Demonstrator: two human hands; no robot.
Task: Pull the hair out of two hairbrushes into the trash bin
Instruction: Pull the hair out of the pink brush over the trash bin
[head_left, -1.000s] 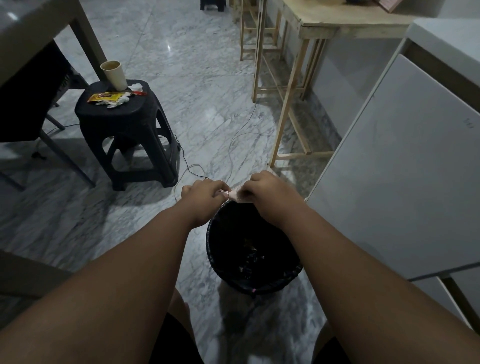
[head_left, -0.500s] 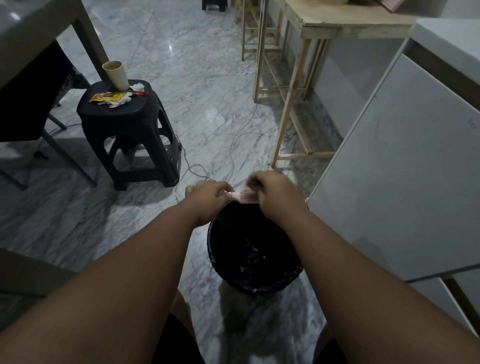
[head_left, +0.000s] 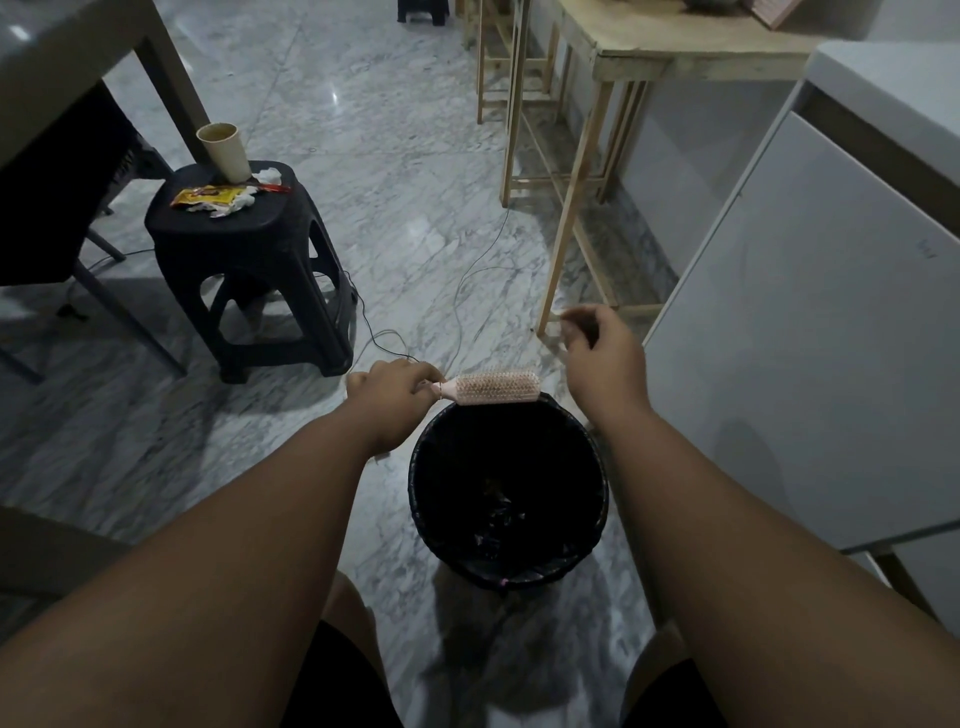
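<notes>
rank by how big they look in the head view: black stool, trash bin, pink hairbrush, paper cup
1. black stool
2. trash bin, close to the stool in apparent size; it sits nearer the camera, so that order is unsure
3. pink hairbrush
4. paper cup

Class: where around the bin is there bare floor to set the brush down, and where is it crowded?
Bare marble floor lies between the black plastic stool and the wooden table legs. Thin cables cross it nearer the black trash bin. The stool top is cluttered with a paper cup and wrappers.
</notes>
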